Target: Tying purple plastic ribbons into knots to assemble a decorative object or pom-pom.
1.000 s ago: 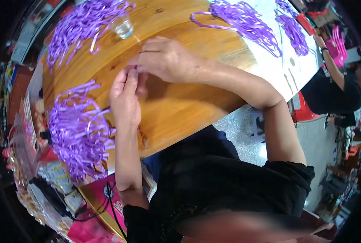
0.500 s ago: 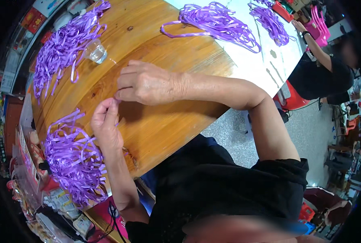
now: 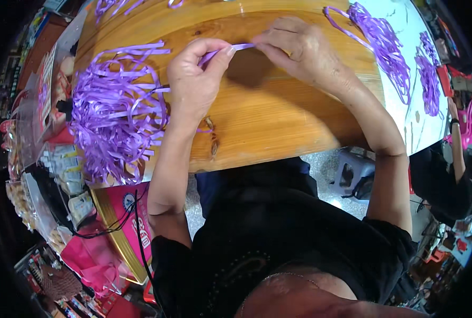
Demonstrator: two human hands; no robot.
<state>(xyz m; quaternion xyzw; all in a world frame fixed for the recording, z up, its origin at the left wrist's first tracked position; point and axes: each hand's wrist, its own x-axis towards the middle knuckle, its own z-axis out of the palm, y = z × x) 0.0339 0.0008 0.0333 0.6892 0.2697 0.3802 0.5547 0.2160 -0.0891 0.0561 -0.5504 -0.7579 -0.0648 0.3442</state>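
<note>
As the left hand (image 3: 196, 79) and right hand (image 3: 307, 57) pinch it, a purple ribbon (image 3: 243, 46) runs sideways between their closed fingertips (image 3: 229, 51).

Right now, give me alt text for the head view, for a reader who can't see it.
The left hand and right hand pinch a purple ribbon, a short length showing between them, above a wooden table. A ribbon heap lies at left; more bundles lie at upper right on a white surface.
</note>
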